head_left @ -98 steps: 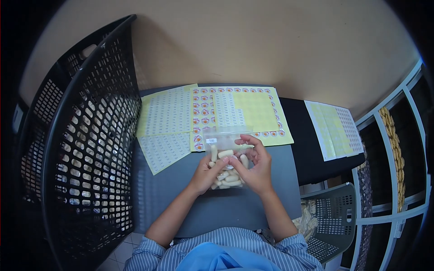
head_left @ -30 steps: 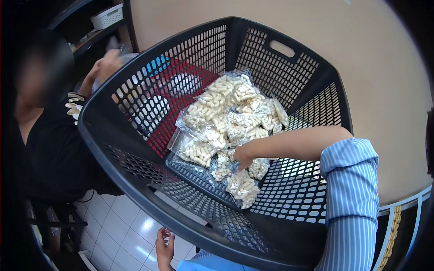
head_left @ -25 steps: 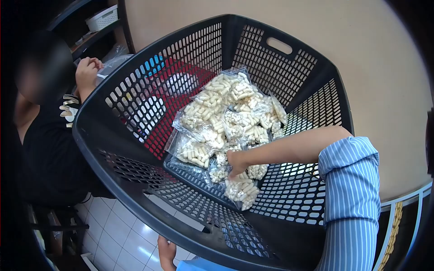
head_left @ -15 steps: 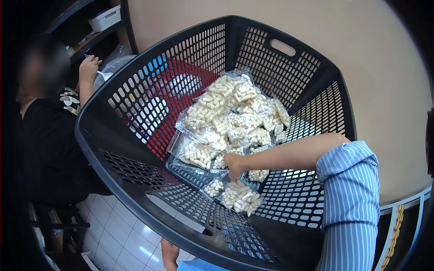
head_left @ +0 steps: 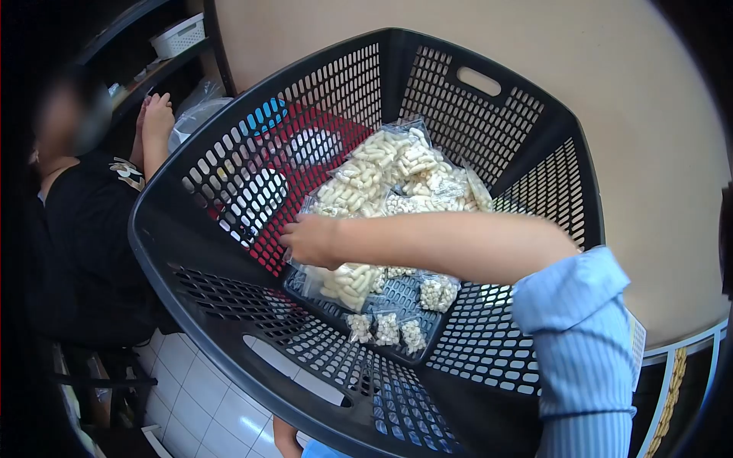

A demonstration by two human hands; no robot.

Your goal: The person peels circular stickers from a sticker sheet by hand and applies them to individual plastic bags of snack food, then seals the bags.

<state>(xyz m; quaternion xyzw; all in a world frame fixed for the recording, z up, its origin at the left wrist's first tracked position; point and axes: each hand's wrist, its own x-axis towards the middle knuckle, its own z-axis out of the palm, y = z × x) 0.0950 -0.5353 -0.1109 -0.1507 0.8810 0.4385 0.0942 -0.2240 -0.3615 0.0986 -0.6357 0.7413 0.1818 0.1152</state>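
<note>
My right hand [head_left: 311,240], in a blue striped sleeve, reaches across a large black plastic basket [head_left: 156,202]. Its fingers are curled and pinch the clear edge of a plastic bag near the basket's left wall. Below the hand lies a clear bag of long white pieces [head_left: 353,284]; my forearm hides part of the pile. Above the forearm are heaped clear bags of similar pieces [head_left: 374,153]. Three small bags of short white pieces [head_left: 387,330] lie in a row on the basket floor, with another bag [head_left: 438,293] to their right. My left hand is out of view.
On the left stands a person in black [head_left: 84,229], hands raised by a shelf with a white bin [head_left: 179,37]. Another person's arm [head_left: 285,438] and light blue clothing appear below the basket. A beige wall [head_left: 634,99] rises at the right, over a rack [head_left: 679,382].
My right hand has moved left and up from the basket's middle to its left side. The larger bag at the front has left its spot, and three small bags now show there.
</note>
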